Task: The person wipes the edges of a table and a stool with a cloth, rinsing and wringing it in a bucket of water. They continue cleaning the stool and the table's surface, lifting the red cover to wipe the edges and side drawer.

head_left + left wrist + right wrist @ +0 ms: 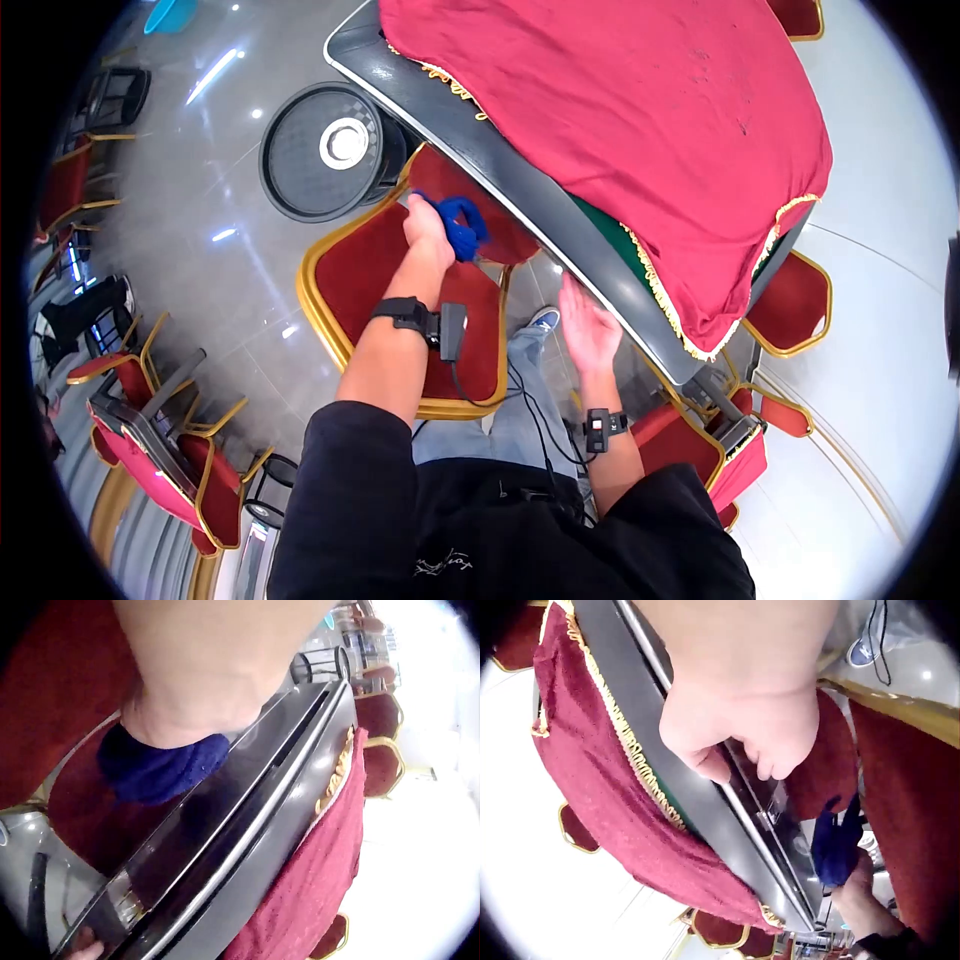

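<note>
My left hand [428, 228] grips a bunched blue cloth [462, 232] over a red-seated chair [420, 290], close beside the side of the table. In the left wrist view the blue cloth [161, 769] hangs against the table's dark side panel, and the fingers are hidden behind the wrist and cloth. My right hand [590, 330] is at the table's near edge, fingers extended along the silver-trimmed black rim [600, 285]. The right wrist view has its fingertips [716, 766] right at the rim. A burgundy cover [640, 110] with gold fringe lies over the table.
Left of the table stands a round black stand [300, 150] with a silver ring in its top. More red chairs with gold frames [790, 305] surround the table. Cables hang from the wrist cameras across my lap. Grey glossy tiles [225, 270] cover the floor.
</note>
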{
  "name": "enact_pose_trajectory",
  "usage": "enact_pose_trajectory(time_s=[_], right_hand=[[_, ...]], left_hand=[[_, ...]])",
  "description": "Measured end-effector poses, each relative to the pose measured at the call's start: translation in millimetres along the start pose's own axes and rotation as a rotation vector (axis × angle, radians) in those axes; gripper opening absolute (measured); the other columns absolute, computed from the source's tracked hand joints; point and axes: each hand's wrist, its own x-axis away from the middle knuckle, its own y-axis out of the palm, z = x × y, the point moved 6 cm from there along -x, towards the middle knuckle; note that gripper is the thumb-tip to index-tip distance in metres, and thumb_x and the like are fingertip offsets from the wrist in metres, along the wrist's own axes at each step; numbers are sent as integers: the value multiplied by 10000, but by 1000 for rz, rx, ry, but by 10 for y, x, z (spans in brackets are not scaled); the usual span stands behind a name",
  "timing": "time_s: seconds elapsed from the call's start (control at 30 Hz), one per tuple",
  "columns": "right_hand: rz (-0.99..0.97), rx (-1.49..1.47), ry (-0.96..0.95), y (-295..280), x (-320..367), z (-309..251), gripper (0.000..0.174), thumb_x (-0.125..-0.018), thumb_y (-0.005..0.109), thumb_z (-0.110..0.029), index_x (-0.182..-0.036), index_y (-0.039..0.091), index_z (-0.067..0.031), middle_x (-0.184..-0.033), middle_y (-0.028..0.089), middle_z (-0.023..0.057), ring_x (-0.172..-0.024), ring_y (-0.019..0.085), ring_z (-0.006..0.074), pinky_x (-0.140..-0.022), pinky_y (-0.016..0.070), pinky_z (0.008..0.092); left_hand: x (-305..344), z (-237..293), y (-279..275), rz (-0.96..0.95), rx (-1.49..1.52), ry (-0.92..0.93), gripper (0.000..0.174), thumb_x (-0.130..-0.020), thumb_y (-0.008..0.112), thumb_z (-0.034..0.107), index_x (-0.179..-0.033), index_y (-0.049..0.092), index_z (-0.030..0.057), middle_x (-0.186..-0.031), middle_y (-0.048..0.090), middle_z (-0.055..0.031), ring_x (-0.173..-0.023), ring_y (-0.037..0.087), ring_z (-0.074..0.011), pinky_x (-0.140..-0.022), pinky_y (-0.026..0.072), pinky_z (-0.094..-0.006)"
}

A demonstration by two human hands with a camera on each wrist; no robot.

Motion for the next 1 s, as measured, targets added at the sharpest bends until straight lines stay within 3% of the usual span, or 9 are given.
enact_pose_trajectory(time_s=[0.07,0.13,0.2,0.3,0.43,0.57,0.67,0.77,1.0], right_hand=[[-11,-11,-7,88,43,-12,771,-802,621,-37,-1503,344,127,-1603,354,251,-1545,271,368,-1283,240,484],[12,-62,38,153,25,13,770,-802,623,-39,-1503,346,122,-1609,341,246,-1542,276,368,-1281,247,482],[15,-99,69,220,10,-23,742,-809,625,-49,-1485,373,121,-1591,372,249,-1537,285,374,-1277,254,486],[83,-57,144,315,18,-54,699,-827,617,-87,-1466,414,112,-1583,399,247,-1533,297,372,-1272,258,495],[47,77,181,201,-53,5,510,-873,580,-117,-1359,581,40,-1575,450,176,-1523,322,363,-1261,267,513],[-55,336,199,126,-98,53,533,-932,557,-152,-1456,520,-60,-1568,472,163,-1472,414,336,-1190,374,506],[110,692,300,-647,192,-127,543,-969,538,-183,-1499,464,-92,-1547,496,155,-1400,499,320,-1126,443,496],[448,674,363,-1586,942,-615,528,-992,525,-209,-1501,447,-93,-1518,524,149,-1342,548,320,-1097,470,490],[259,78,-21,-2329,2305,-2128,501,-1047,455,-377,-1443,510,-77,-1457,576,174,-1266,604,342,-1106,455,525]], left_hand=[[-493,30,89,-317,219,-152,562,-1033,313,490,-1131,663,61,-1003,696,-121,-867,658,-282,-803,555,-482],[-286,551,231,-299,514,-168,552,-1036,284,453,-1147,670,74,-1104,707,-141,-1011,654,-329,-976,511,-531],[-773,1240,501,-488,728,202,627,-1041,244,449,-1285,651,39,-1326,664,-185,-1237,614,-373,-1152,405,-564],[-283,1929,774,-592,680,455,710,-1048,225,535,-1468,527,48,-1511,544,-163,-1404,490,-394,-1224,306,-577],[-236,1687,841,-495,574,573,720,-1077,292,597,-1514,472,53,-1575,476,-133,-1439,445,-360,-1238,290,-515],[338,482,948,-556,570,388,710,-1068,344,611,-1527,457,81,-1586,462,-85,-1417,459,-316,-1213,325,-469],[267,-1164,1003,-494,613,95,669,-1078,326,594,-1536,443,120,-1604,431,-76,-1432,440,-310,-1208,327,-456],[983,-2471,1009,-409,491,-218,680,-1075,303,611,-1509,474,116,-1581,460,-78,-1418,458,-313,-1202,342,-465],[2192,-5513,992,-512,151,-603,420,-1096,396,393,-1333,593,108,-1352,630,-98,-1254,585,-291,-1095,461,-523]])
